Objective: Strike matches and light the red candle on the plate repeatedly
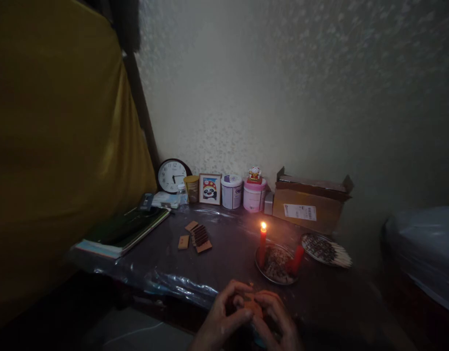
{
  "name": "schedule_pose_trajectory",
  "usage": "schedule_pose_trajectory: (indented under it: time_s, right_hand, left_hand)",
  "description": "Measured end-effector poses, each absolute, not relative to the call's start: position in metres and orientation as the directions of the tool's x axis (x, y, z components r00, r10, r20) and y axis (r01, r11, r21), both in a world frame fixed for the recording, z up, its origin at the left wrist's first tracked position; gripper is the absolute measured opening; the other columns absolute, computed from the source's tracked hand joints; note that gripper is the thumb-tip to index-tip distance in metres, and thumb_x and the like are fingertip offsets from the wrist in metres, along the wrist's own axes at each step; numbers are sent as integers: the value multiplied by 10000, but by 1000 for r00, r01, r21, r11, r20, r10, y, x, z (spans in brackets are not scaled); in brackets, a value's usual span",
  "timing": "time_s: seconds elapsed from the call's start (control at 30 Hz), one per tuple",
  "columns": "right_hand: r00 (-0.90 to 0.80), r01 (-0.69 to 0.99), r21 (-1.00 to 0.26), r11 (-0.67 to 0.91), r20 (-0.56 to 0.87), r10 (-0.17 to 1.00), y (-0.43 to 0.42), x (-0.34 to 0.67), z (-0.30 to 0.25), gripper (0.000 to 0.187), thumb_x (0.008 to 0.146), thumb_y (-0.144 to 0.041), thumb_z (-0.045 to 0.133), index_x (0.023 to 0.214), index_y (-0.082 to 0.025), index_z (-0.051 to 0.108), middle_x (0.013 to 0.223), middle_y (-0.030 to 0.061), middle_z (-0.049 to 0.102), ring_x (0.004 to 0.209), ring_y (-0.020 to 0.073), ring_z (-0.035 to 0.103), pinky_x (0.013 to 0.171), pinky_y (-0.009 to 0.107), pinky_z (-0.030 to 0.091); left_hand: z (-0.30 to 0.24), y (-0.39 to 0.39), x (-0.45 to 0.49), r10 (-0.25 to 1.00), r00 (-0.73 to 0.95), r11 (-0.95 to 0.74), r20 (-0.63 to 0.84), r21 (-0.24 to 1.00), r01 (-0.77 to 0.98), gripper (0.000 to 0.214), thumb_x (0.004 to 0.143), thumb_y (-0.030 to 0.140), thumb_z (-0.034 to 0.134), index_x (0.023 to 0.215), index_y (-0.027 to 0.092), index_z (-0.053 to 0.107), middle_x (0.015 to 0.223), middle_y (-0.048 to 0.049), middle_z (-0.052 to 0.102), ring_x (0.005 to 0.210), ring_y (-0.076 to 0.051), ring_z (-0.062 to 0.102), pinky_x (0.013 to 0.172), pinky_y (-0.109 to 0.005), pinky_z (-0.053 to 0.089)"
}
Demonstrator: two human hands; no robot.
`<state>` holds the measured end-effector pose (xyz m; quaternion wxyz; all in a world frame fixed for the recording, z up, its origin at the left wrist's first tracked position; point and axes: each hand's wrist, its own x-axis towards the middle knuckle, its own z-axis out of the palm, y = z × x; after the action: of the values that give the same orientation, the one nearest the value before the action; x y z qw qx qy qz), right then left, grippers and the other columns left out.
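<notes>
Near the table's front edge, my left hand (226,314) and my right hand (277,314) come together with curled fingers. Between their fingertips is a small orange-brown piece (252,306), too dim and covered to name. Just beyond them is a round metal plate (283,282) with brown crumbly bits in it. A lit red candle (263,243) stands upright at its left side. Another red candle (296,259), with no flame showing, leans at the right side. Farther right, a second plate (305,247) bears many thin pale sticks (341,256) with dark ends.
Small brown cards (183,242) and dark strips (200,235) lie left of centre. Books (125,234) are stacked at the left. Along the wall stand a clock (173,176), a framed picture (210,190), tubs (232,192) and a cardboard box (308,202). A yellow curtain (64,122) hangs left.
</notes>
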<state>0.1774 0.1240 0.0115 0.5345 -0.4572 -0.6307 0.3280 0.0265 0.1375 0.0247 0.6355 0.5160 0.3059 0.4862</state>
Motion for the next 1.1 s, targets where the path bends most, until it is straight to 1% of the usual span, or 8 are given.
schedule_pose_trajectory:
  time_s: [0.17,0.37,0.5,0.6,0.8,0.93,1.1]
  right_hand:
    - [3,234,-894,383,394,919,124,177,14,234,741,-449,609,878,-259,622,941,33,641,804,186,637,640,216,532]
    - [-9,229,-888,398,407,913,125,178,10,258,752,-462,591,897,-251,619,951,39,635,755,171,636,647,219,535]
    - [-7,276,-883,380,393,919,125,179,8,303,750,-503,573,903,-245,616,975,52,630,795,184,632,654,223,536]
    - [-25,296,-885,360,370,929,124,180,10,326,755,-523,555,912,-245,619,989,56,630,760,177,632,643,225,535]
    - [-32,256,-888,383,388,921,122,182,19,257,760,-458,587,907,-251,630,967,41,634,760,175,636,667,228,531]
    - [-112,279,-891,358,340,934,122,185,22,253,775,-441,580,933,-247,615,994,47,628,741,167,636,669,228,533]
    - [-57,300,-875,381,382,922,124,182,16,285,766,-498,564,890,-245,606,953,42,628,754,170,628,663,218,530]
  left_hand:
    - [23,139,27,932,340,-16,124,953,-303,370,647,375,708,943,196,579,638,49,418,584,-96,371,554,-217,293]
    - [27,137,27,934,335,-15,121,953,-303,354,654,362,705,939,193,579,644,48,420,594,-97,381,567,-219,299]
    - [30,135,28,934,336,-18,119,957,-289,367,651,379,703,940,190,578,642,47,419,601,-101,380,571,-219,300]
    - [31,136,28,935,334,-15,122,952,-306,368,654,370,704,949,189,580,652,46,421,603,-98,373,572,-216,300]
    - [33,136,30,936,331,-11,118,952,-307,364,644,386,708,926,189,589,626,44,439,575,-98,376,550,-217,300]
    - [34,135,30,933,337,-16,127,949,-313,372,643,399,705,924,191,579,619,51,427,569,-95,371,542,-211,291]
    - [28,137,28,927,346,-38,144,955,-294,359,666,366,697,948,181,573,658,49,419,601,-92,363,561,-209,288]
